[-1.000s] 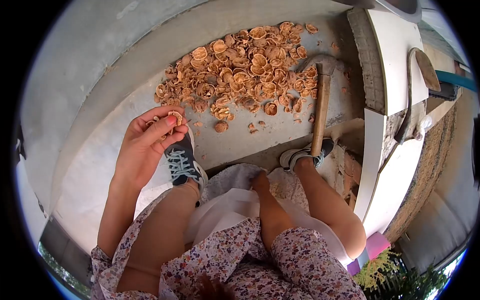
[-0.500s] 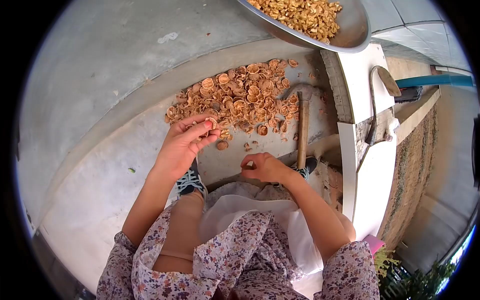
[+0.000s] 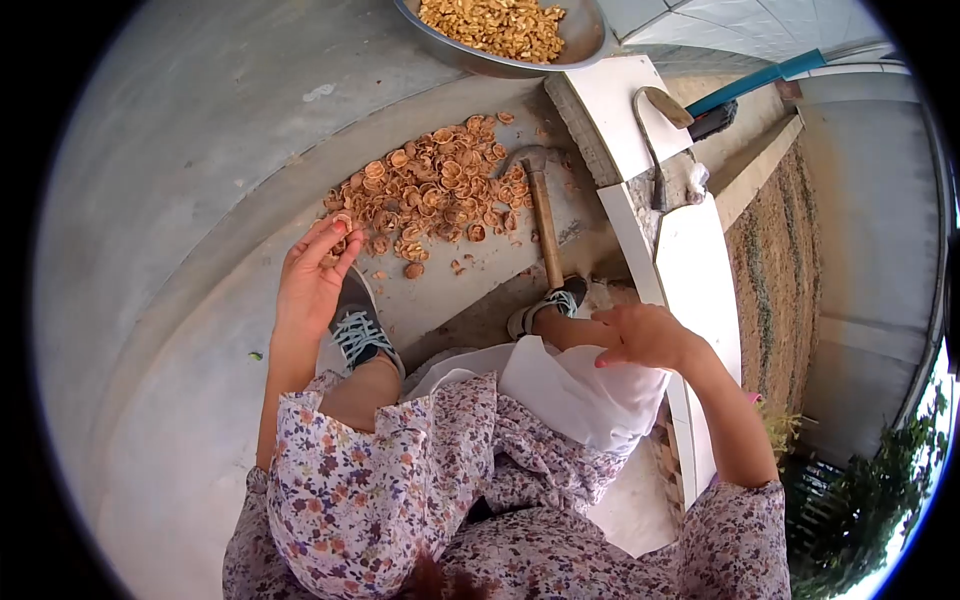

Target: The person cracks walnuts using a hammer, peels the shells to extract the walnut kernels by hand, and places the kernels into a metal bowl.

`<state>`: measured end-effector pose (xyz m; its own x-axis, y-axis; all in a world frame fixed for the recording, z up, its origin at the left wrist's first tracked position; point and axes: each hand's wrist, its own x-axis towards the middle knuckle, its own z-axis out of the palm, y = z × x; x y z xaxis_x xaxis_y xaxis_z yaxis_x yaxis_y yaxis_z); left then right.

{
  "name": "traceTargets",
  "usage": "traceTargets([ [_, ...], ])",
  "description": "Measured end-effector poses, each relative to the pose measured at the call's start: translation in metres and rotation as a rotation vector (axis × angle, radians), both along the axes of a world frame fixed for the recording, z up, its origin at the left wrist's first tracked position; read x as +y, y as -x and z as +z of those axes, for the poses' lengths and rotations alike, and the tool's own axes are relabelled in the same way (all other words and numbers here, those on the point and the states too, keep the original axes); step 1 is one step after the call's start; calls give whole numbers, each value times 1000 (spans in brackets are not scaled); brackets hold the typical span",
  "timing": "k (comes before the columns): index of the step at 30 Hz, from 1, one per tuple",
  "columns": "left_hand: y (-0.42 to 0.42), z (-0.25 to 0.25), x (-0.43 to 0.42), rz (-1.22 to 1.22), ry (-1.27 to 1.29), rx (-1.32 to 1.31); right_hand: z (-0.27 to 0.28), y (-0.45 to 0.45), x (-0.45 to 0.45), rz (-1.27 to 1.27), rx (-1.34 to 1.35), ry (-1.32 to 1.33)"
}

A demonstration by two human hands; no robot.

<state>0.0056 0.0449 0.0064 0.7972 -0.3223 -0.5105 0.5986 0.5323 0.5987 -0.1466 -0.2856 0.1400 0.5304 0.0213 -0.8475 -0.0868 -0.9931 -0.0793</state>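
Note:
My left hand (image 3: 312, 272) is closed on pieces of walnut shell (image 3: 343, 222), pinched between thumb and fingers. It hovers at the left end of a heap of cracked walnut shells (image 3: 430, 185) on the concrete. My right hand (image 3: 648, 335) is over my right knee, beside the white cloth (image 3: 590, 395); its thumb stands apart from the fingers and nothing shows in it. A hammer (image 3: 544, 225) leans with its head on the floor by the heap and its wooden handle against my right shoe.
A metal bowl (image 3: 470, 62) of walnut kernels (image 3: 495, 28) stands beyond the heap. On the white-topped ledge (image 3: 605, 85) to the right lies a sickle (image 3: 645, 140). A brown walnut piece (image 3: 413, 270) lies near my left shoe (image 3: 362, 330).
My right hand has moved right, away from the left hand, to above my knee, and its fingers have spread. The left hand still holds the shell pieces. The view has shifted right.

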Motion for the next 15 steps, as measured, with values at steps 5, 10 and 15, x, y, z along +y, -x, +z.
traceTargets([
  [5,15,35,16,99,26,-112,44,94,57,71,-249,146],
  [10,34,58,32,147,17,-118,21,137,54,1,-814,89],
  [15,44,73,39,200,11,-114,41,102,8,-488,-1323,108],
])
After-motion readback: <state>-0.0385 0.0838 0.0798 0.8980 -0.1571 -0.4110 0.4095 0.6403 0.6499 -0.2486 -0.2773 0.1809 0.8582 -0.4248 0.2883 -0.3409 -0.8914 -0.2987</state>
